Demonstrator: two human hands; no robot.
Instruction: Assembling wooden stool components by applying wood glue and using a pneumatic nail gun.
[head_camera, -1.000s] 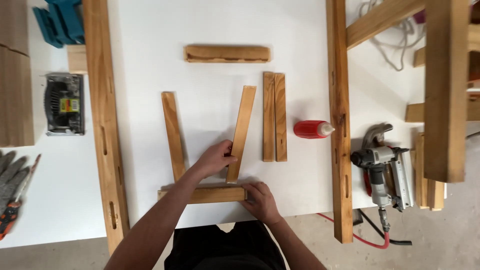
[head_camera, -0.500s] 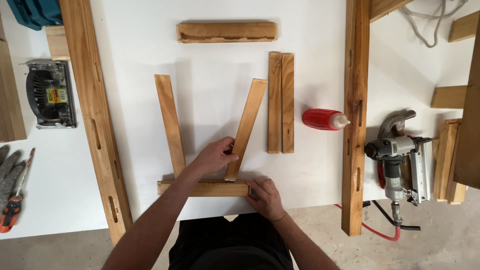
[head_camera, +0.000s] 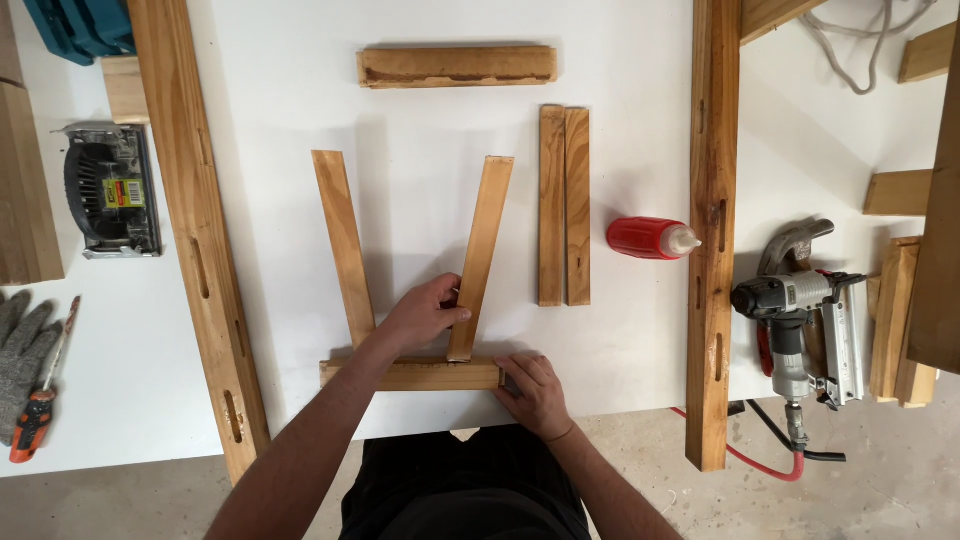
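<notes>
We work on the white worktable (head_camera: 620, 40), flanked by two long slotted timber rails (head_camera: 195, 240). Along its near edge lies the short horizontal wooden base strip (head_camera: 410, 375); two thin slats rise from it, the left slat (head_camera: 343, 245) and the tilted right slat (head_camera: 480, 255), with a paired set of slats (head_camera: 563, 205) just beside. Our left hand (head_camera: 425, 315) pinches the tilted slat near its foot; our right hand (head_camera: 535, 390) clamps the base strip's right end. The base sits close to the near edge — a shove could tip it off, and the slat may skew. Open room lies toward the far edge — the red glue bottle (head_camera: 650, 238) crowds the right.
</notes>
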